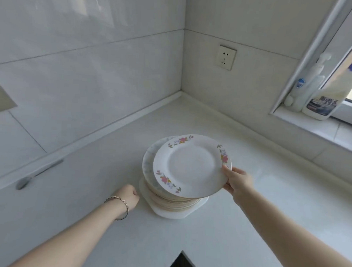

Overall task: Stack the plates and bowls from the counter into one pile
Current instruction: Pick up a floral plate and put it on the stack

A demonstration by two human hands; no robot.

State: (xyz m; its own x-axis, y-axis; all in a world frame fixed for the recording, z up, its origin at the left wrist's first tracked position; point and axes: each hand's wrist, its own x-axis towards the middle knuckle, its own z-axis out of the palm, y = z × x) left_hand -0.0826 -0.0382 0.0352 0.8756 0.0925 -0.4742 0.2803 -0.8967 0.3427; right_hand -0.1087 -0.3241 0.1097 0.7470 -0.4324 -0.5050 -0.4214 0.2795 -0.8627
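The right hand (236,182) pinches the white round china plate with pink flower sprays on its rim (192,164) at its right edge, thumb on top and fingers underneath. It holds the plate over the pile of gold-edged plates (174,202), which stands on the white tabletop (247,227) near the wall corner. The plate sits off-centre, to the right of the grey-patterned plate (148,160) topping the pile; whether the two touch is unclear. The left hand (131,194) lies curled at the pile's left foot, beside the white square-cornered dish (167,212) at the bottom; whether it grips that dish cannot be told. The plate is likely stiff, glazed, slippery and brittle, and light enough for one hand. A one-sided rim pinch may let it droop, so lower it gently. The tall pile looks heavy and is best steadied at its base.
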